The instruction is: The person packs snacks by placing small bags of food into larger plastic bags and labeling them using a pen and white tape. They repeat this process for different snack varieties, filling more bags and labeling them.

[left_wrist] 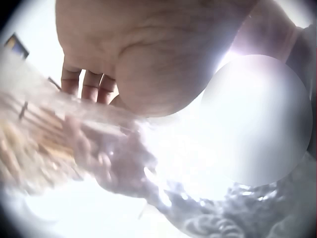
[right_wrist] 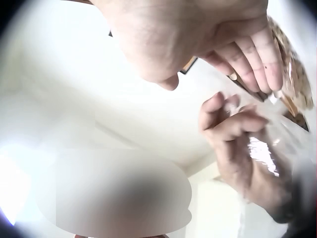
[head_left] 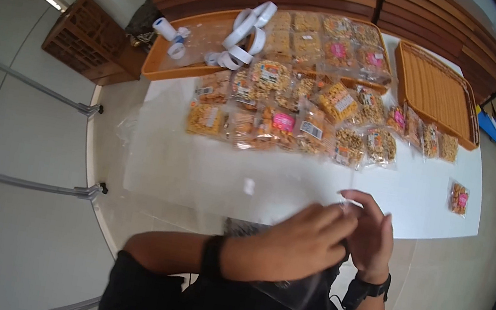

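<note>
In front of my body, my left hand pinches a clear plastic bag, its fingers bent together near the right hand. The bag hangs down below that hand, crinkled and shiny, and its shine fills the lower part of the left wrist view. My right hand is just right of the left fingertips, with its fingers apart from the thumb. The right wrist view shows the right hand's fingers stretched out over the curled left hand. Both hands are over the near edge of the white table.
Several clear packets of nuts and snacks lie across the table's middle. Behind them, an orange tray holds more packets and rolls of white labels. A woven tray stands at right; one packet lies alone near the right edge.
</note>
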Demonstrator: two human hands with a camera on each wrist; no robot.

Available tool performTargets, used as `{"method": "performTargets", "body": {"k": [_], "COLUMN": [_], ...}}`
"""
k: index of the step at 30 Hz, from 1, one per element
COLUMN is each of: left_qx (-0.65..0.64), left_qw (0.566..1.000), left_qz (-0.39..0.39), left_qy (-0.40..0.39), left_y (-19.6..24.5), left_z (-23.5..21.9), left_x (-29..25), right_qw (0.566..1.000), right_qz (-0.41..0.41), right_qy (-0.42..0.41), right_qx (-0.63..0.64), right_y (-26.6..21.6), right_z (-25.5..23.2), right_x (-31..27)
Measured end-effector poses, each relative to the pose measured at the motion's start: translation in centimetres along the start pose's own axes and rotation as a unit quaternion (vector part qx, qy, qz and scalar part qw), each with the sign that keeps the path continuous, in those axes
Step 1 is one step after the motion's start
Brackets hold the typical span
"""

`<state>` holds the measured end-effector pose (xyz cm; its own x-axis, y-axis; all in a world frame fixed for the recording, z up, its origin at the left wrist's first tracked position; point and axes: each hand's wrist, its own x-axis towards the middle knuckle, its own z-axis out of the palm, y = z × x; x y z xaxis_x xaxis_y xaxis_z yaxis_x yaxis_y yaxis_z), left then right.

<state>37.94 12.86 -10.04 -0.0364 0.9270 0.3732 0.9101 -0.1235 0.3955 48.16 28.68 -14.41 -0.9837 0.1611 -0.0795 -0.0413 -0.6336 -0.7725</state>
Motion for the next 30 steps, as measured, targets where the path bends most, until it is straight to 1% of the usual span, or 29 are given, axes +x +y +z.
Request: {"method": "performTargets", "body": {"k": [1, 3, 4, 6, 7, 8, 11, 12, 15, 16, 19, 20, 23, 24, 27, 30], "left_qx": [-0.024, -0.034, -0.039, -0.042, -0.041, -0.046, -0.050, -0.059, -0.076, -0.072, -0.120, -0.115, -0.170, -0.184, -0.215, -0.224], "left_qw": [1.000, 0.999, 0.999, 0.998, 0.996, 0.995, 0.966, 0.959, 0.923, 0.926, 0.900, 0.898, 0.886, 0.882, 0.872, 0.870], "left_qz": [0.017, 0.014, 0.010, -0.030, -0.055, -0.075, -0.255, -0.275, -0.378, -0.369, -0.418, -0.424, -0.430, -0.432, -0.438, -0.436], "left_qy": [0.003, 0.015, 0.023, 0.041, 0.049, 0.041, 0.012, 0.018, 0.017, 0.030, 0.016, 0.004, 0.023, 0.024, 0.033, 0.057], "left_y": [0.2, 0.0, 0.0, -0.4, -0.6, -0.8, -1.0, -1.7, -2.0, -2.4, -2.6, -2.8, -3.5, -3.5, -3.7, -3.7], "left_z": [2.3, 5.9, 7.0, 8.2, 8.3, 8.0, 7.0, 6.2, 5.3, 5.3, 4.2, 3.7, 2.9, 2.9, 3.1, 3.6], "left_x": [0.3, 1.0, 1.3, 1.2, 1.1, 0.4, -0.8, -0.9, -1.9, -2.3, -2.8, -3.1, -4.0, -4.2, -4.6, -4.3], "right_qw": [1.000, 0.994, 0.988, 0.987, 0.984, 0.977, 0.983, 0.987, 0.984, 0.988, 0.986, 0.985, 0.985, 0.991, 0.980, 0.947], "right_qz": [-0.010, 0.002, 0.011, 0.043, 0.060, 0.036, 0.104, 0.107, 0.116, 0.109, 0.070, 0.049, 0.073, 0.069, 0.073, 0.069], "right_qy": [0.023, 0.084, 0.112, 0.152, 0.168, 0.206, 0.150, 0.106, 0.105, 0.083, 0.031, 0.002, -0.006, 0.023, 0.088, 0.156], "right_qx": [-0.008, -0.075, -0.110, -0.037, 0.000, 0.027, -0.031, -0.063, -0.090, -0.073, -0.146, -0.167, -0.156, -0.115, -0.163, -0.272], "right_y": [-0.1, 0.5, 0.9, 2.2, 2.5, 3.3, 4.2, 4.7, 4.8, 5.3, 6.1, 6.2, 5.6, 5.9, 5.7, 5.3], "right_z": [-0.5, -2.5, -3.6, -5.8, -6.2, -5.9, -5.2, -5.4, -3.2, -3.1, -2.0, -1.7, -1.2, -1.3, -2.7, -4.1], "right_x": [-0.9, -2.0, -2.4, -2.7, -2.5, -2.1, -1.0, -0.6, 1.1, 1.3, 1.7, 1.8, 2.2, 2.3, 2.8, 3.5]}}
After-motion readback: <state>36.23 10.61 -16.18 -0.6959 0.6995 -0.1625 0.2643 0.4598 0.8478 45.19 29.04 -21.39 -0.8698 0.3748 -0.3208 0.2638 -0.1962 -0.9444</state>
